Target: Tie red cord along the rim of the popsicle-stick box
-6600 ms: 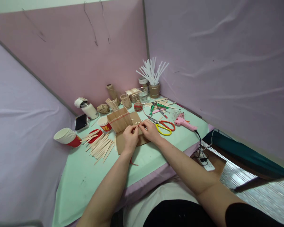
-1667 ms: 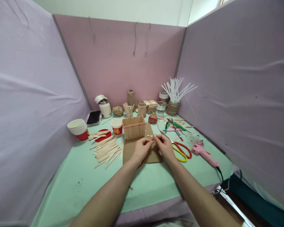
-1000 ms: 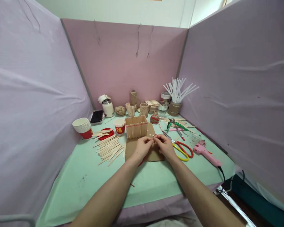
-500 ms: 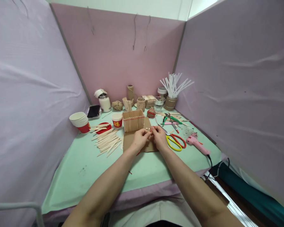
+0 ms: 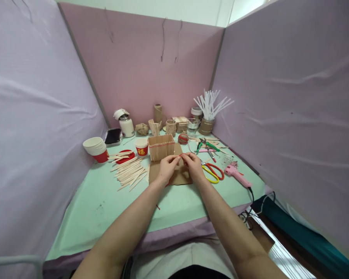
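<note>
My left hand (image 5: 166, 168) and my right hand (image 5: 192, 166) meet over a brown cardboard sheet (image 5: 180, 178) on the green table. Both pinch a thin red string (image 5: 181, 155) held between their fingertips. Just behind them stands a small open box of wooden sticks (image 5: 161, 147) with a red band around its top. A red string spool (image 5: 183, 138) lies behind the right hand.
Loose wooden sticks (image 5: 129, 173) lie left of the cardboard, with red paper cups (image 5: 95, 148) beyond. Red-and-yellow scissors (image 5: 211, 171), green pliers (image 5: 207, 145) and a pink glue gun (image 5: 236, 173) lie to the right. Jars, twine and white straws (image 5: 208, 105) line the back wall.
My hands have stayed together over the cardboard, pinching the red string; they now sit a little closer to the stick box. The camera view shifted slightly.
</note>
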`<state>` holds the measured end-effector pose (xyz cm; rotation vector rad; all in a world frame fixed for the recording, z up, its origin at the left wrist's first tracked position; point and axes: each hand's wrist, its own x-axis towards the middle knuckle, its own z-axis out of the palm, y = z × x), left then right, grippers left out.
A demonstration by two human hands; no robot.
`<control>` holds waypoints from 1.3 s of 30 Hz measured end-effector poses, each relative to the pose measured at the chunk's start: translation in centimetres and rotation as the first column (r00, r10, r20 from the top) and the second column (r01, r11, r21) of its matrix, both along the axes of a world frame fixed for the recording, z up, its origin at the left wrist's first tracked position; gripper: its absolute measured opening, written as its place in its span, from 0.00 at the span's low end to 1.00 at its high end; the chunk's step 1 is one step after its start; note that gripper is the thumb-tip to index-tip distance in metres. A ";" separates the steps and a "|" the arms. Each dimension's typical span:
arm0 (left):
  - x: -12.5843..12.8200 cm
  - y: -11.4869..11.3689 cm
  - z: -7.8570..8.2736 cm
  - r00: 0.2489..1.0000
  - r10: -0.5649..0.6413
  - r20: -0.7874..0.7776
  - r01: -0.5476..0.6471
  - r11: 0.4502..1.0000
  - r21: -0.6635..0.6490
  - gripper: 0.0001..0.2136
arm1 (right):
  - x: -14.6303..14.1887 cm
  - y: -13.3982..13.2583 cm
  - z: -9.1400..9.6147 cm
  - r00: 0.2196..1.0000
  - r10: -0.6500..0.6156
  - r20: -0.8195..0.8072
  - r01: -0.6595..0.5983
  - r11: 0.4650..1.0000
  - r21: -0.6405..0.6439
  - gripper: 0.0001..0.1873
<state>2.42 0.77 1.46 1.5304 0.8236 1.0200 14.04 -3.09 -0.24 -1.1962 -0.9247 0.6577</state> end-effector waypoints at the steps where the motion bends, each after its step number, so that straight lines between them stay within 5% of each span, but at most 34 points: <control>1: 0.0 0.0 -0.1 1.000 -0.004 0.000 0.004 1.000 -0.004 0.13 | 0.0 0.1 0.0 1.000 -0.005 -0.011 0.005 1.000 -0.001 0.15; 10: 0.1 -0.2 0.0 0.988 -0.087 0.131 0.100 0.991 -0.092 0.11 | 0.3 0.6 -0.7 0.994 -0.102 -0.030 0.098 0.990 -0.097 0.32; 20: 0.5 -0.2 0.0 0.987 -0.142 0.079 0.146 0.988 -0.047 0.09 | -0.3 -0.4 -0.4 0.999 -0.035 -0.001 0.035 0.999 0.032 0.17; 29: 0.5 -0.3 -0.1 0.985 -0.172 -0.009 0.173 0.985 0.002 0.10 | 0.1 -0.4 -0.6 0.967 -0.253 0.029 0.252 0.967 0.042 0.16; 35: 0.4 0.1 -0.4 0.999 -0.048 0.023 0.049 0.998 -0.027 0.11 | -0.2 -0.6 -0.6 0.967 -0.215 0.139 0.225 0.972 -0.066 0.20; 39: 0.3 0.8 -0.9 0.999 0.032 -0.011 -0.032 0.999 0.010 0.11 | -1.0 -1.2 0.0 0.938 -0.247 0.242 0.245 0.969 0.041 0.16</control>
